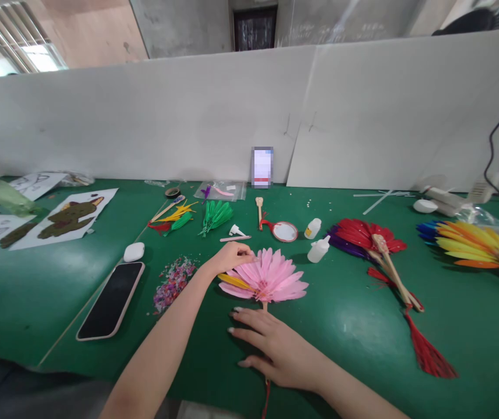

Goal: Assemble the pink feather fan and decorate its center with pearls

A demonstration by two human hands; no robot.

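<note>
A pink feather fan lies on the green table, with one yellow feather at its left edge. My left hand rests at the fan's upper left, its fingers curled and pinched on a pink feather. My right hand lies flat and spread over the fan's handle just below the feathers, pressing it onto the table. A red tassel end shows under the right wrist.
A phone, a white earbud case and a confetti pile lie left. Loose green feathers, two glue bottles, a small mirror, a red-purple fan and a rainbow fan lie beyond. White partition behind.
</note>
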